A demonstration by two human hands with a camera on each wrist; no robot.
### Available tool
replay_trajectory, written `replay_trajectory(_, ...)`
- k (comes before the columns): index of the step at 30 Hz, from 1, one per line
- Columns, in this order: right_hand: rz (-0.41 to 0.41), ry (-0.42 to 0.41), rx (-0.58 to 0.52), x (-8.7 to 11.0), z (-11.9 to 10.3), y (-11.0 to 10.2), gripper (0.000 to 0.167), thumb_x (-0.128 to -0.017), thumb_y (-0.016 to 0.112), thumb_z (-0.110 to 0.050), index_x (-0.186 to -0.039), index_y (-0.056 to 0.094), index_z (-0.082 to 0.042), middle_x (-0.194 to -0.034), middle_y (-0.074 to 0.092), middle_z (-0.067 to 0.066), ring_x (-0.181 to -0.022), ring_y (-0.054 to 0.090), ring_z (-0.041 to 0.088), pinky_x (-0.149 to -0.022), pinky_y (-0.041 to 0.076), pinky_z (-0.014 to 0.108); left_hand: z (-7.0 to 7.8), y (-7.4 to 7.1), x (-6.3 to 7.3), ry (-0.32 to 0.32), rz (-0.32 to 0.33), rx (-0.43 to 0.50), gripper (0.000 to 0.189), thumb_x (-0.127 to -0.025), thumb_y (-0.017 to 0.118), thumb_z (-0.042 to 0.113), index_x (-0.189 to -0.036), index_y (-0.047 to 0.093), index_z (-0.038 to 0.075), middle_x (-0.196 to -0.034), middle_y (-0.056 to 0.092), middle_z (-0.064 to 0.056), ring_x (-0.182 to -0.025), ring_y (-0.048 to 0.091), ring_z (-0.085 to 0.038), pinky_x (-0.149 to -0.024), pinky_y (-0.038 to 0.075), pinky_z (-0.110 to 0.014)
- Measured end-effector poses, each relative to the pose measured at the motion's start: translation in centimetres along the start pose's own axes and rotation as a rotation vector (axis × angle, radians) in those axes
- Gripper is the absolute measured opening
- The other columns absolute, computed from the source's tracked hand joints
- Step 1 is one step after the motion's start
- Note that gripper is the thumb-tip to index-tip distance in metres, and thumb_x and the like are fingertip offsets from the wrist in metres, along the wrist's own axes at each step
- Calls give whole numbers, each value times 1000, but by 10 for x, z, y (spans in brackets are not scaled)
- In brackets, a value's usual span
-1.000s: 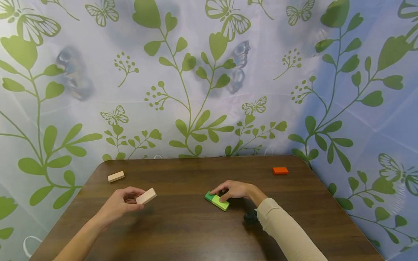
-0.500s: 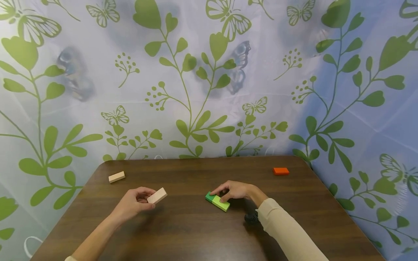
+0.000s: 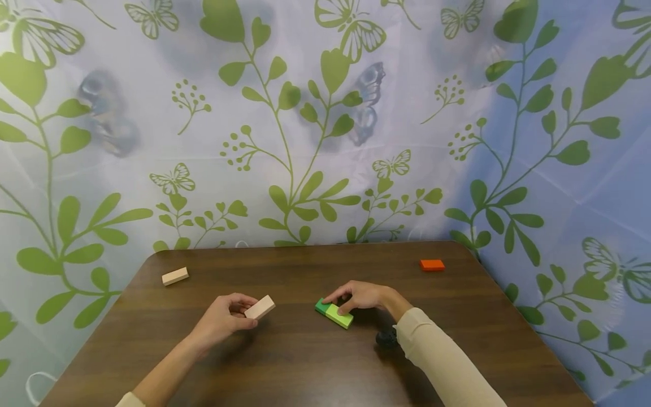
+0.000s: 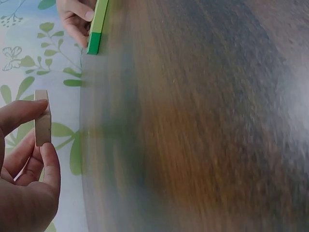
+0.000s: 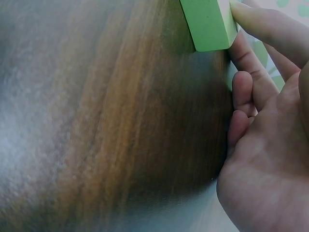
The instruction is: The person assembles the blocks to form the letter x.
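Note:
A plain wooden block (image 3: 260, 308) is pinched between the thumb and fingers of my left hand (image 3: 224, 321), raised over the table left of the middle. In the left wrist view the block (image 4: 43, 118) stands edge-on between the fingertips. Right of it, a light green block (image 3: 339, 317) and a dark green block (image 3: 322, 307) lie end to end in one line on the table. My right hand (image 3: 363, 295) holds this pair, index finger at the dark green one and thumb at the light green one. The right wrist view has the thumb against the light green block (image 5: 208, 24).
Another wooden block (image 3: 175, 276) lies at the table's back left. An orange-red block (image 3: 432, 265) is at the back right. Beside the right sleeve sits a small black object (image 3: 386, 338). A leaf-patterned curtain (image 3: 285, 113) hangs behind the brown table (image 3: 285, 367).
My left hand has moved to the right with the wooden block, closer to the green pair. My right hand stays on the two green blocks.

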State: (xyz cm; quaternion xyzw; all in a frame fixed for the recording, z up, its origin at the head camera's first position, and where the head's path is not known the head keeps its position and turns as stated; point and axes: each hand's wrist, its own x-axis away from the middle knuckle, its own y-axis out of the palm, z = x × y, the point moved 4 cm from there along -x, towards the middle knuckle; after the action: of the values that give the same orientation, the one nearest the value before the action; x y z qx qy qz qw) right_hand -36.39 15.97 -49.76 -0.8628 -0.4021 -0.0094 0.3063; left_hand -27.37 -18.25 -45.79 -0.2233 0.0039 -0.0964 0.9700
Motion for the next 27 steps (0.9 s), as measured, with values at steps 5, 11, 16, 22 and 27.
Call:
replay_trajectory(5,-9,-8,-12,-2,-1,2,41,-93,78,-14,-130,74,-30,-114,65,-3,-104,54,21,-87,45,37,0,7,-1,-8,1,4,43,-77,89,5,-117,73,3,-110,66,-11,-95,63,-25,-80,52,-37)
replay_trajectory(11,6,1,-16,-2,2,1,40,-93,77,-12,-129,75,-31,-115,66,-4,-109,54,20,-92,45,39,1,24,-8,9,-13,9,43,-77,90,5,-116,73,3,-108,67,-9,-97,62,-25,-80,52,-36)
replay_trajectory(16,11,5,-17,-3,3,2,39,-93,78,-13,-128,76,-32,-115,66,-5,-109,54,20,-93,45,40,3,38,-10,10,-59,-4,43,-78,90,8,-117,73,4,-108,66,-8,-99,60,-27,-82,51,-39)
replay_trajectory(22,12,-1,-14,-3,2,2,39,-93,78,-12,-127,76,-31,-113,67,-4,-106,54,20,-92,45,39,4,49,-11,-8,-73,28,41,-77,90,7,-115,74,3,-107,66,-9,-99,59,-28,-81,51,-39)
replay_trajectory(27,15,1,-10,-2,1,1,40,-93,77,-11,-127,76,-31,-113,67,-4,-106,54,20,-91,45,39,0,62,-14,-34,-50,34,39,-76,91,5,-112,75,4,-105,67,-7,-97,59,-26,-79,49,-37)
